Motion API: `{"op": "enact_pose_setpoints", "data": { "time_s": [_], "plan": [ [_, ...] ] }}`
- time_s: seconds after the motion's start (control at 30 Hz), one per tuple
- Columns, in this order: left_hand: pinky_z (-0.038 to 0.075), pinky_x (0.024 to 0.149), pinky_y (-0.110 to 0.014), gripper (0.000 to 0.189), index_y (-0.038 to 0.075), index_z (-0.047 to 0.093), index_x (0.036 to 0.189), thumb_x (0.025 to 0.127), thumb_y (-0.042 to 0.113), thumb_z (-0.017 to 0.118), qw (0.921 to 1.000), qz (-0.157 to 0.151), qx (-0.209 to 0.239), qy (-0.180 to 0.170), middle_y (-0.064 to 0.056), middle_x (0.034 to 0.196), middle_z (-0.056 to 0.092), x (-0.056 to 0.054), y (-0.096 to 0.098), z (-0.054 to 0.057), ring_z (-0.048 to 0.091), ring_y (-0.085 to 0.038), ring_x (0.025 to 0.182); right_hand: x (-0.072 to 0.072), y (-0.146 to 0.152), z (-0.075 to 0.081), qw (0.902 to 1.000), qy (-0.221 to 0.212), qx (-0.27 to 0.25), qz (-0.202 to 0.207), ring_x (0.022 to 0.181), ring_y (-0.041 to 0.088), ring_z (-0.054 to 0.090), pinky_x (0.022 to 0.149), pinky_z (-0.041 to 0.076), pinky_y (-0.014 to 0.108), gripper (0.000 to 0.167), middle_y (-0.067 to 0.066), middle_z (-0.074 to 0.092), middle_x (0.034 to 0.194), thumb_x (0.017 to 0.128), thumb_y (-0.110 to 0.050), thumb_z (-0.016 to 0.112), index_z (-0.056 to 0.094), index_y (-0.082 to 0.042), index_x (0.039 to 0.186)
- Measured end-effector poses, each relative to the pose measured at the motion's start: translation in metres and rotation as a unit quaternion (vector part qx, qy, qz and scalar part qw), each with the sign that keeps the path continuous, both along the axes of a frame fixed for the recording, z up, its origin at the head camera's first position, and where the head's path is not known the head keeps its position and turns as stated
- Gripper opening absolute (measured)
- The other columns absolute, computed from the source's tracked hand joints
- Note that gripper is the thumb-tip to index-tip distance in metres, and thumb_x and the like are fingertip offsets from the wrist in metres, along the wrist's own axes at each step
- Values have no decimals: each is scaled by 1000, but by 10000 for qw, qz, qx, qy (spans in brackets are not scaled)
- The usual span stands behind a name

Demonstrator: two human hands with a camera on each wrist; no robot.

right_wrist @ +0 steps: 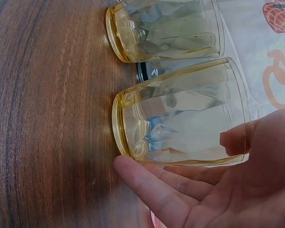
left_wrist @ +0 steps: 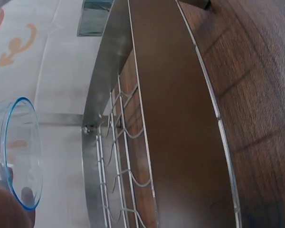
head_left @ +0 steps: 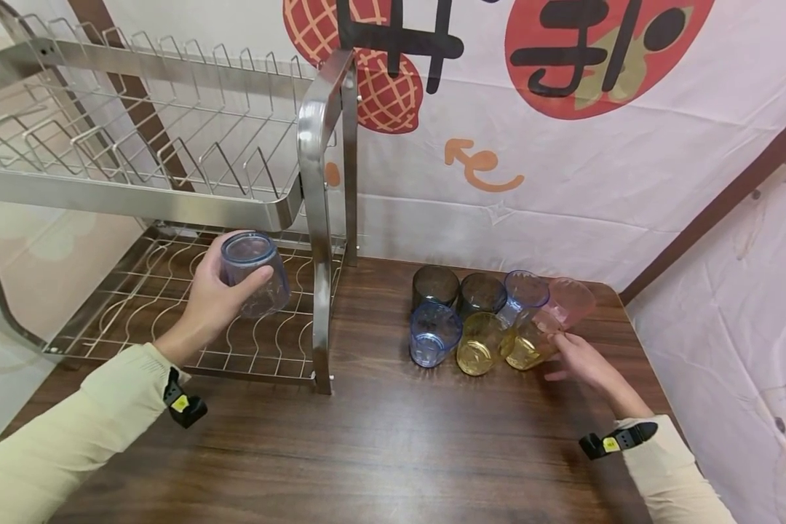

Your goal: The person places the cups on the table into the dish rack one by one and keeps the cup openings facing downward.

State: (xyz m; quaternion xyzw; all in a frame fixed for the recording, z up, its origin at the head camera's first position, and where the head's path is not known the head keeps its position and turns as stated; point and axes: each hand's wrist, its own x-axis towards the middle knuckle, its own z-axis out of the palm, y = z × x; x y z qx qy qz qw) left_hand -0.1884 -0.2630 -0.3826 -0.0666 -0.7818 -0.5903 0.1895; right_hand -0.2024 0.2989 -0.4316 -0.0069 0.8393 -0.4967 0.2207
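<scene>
The left arm reaches forward to the rack (head_left: 313,145), and the left hand (head_left: 209,295) grips a bluish glass (head_left: 262,292) mouth-down and slightly tilted, thumb along its near side. That glass shows below the front bar of the upper tier, with the lower shelf (head_left: 236,356) behind it; whether it touches the wires cannot be told. The right arm comes in from the lower right, and the right hand (head_left: 586,362) is at a yellow glass (head_left: 522,352) standing upright on the table (head_left: 367,444). Its thumb overlaps the rim and its fingers stretch loosely along the side toward the base, not curled round; how firmly they touch is unclear. Close about that glass stand a pink glass (head_left: 575,297) behind, a second yellow glass (head_left: 477,348) to the left, then a blue tumbler (head_left: 435,336). Two dark glasses (head_left: 435,285) and another blue tumbler (head_left: 527,290) make up the back row. The rack's right post stands between the left hand and this group.
</scene>
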Motion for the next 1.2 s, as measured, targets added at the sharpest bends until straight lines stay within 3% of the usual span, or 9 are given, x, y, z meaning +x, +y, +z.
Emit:
{"op": "enact_pose_setpoints", "data": {
  "time_s": [0.33, 0.5, 0.83, 0.97, 1.2],
  "plan": [
    [50, 83, -16, 47, 11, 51, 131, 91, 9, 75, 9997, -67, -122, -183, 8, 114, 59, -17, -2, -3, 60, -8, 102, -2, 5, -7, 9998, 70, -199, 54, 113, 40, 59, 80, 61, 49, 59, 45, 37, 136, 110, -24, 24, 24, 26, 141],
    [51, 82, -14, 48, 8, 49, 132, 93, 14, 75, 9986, -162, -247, -432, 6, 114, 58, -25, 1, -4, 61, -6, 101, 1, -1, 0, 9999, 17, -131, -57, 119, 48, 55, 81, 61, 48, 57, 45, 36, 139, 110, -21, 22, 23, 25, 144],
    [49, 85, -21, 68, 1, 40, 142, 96, 40, 71, 9890, -204, -836, -1207, -16, 129, 55, -42, 7, 0, 57, -15, 106, 1, -1, -1, 9998, 9, -198, -75, 121, 47, 53, 82, 60, 49, 55, 46, 35, 141, 109, -19, 20, 25, 22, 145],
    [49, 77, -21, 63, -3, 49, 130, 95, 44, 70, 9855, -122, -1078, -1308, -19, 122, 59, -54, 7, 0, 58, -14, 96, 0, -1, -1, 9999, 8, -172, -5, 123, 48, 52, 83, 60, 50, 55, 46, 36, 141, 110, -20, 17, 26, 22, 144],
    [53, 77, -16, 51, -3, 58, 125, 94, 34, 75, 9885, -436, -686, -1272, -18, 116, 68, -71, 12, -4, 65, -4, 88, 0, -1, 1, 9999, -45, -107, 36, 125, 51, 50, 83, 60, 49, 56, 46, 34, 143, 109, -19, 17, 24, 22, 146]
  ]
}}
